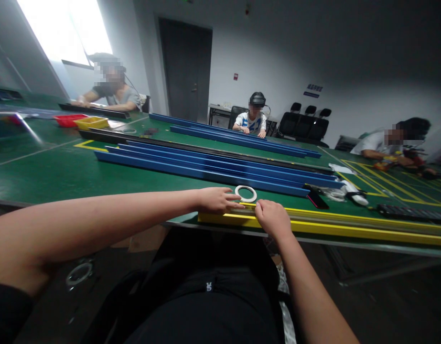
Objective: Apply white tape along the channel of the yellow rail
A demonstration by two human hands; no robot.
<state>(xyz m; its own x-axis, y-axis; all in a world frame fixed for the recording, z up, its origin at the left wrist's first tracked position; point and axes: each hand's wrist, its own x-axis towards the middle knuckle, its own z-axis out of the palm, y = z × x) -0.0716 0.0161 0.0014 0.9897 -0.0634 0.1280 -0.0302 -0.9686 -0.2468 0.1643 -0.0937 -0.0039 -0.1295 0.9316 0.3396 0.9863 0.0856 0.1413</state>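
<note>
A long yellow channel point(349, 230) lies along the near edge of the table. Over its left end rests my left hand point(217, 200), its fingers stretched out and spread. My right hand point(274, 217) is closed just to the right, at the channel; what its fingers hold, if anything, is hidden. A white ring-shaped roll of tape point(255, 195) lies flat on the table just beyond both hands. Several blue channels point(191, 174) lie side by side farther back, with a black channel point(220, 151) behind them.
Across the green table point(62, 177) stand a red tray point(68, 121) and a yellow tray point(91, 124). A phone point(317, 198) and a white object point(355, 193) lie at right. Co-workers sit at left point(116, 93), at the back point(252, 122) and at right point(376, 143).
</note>
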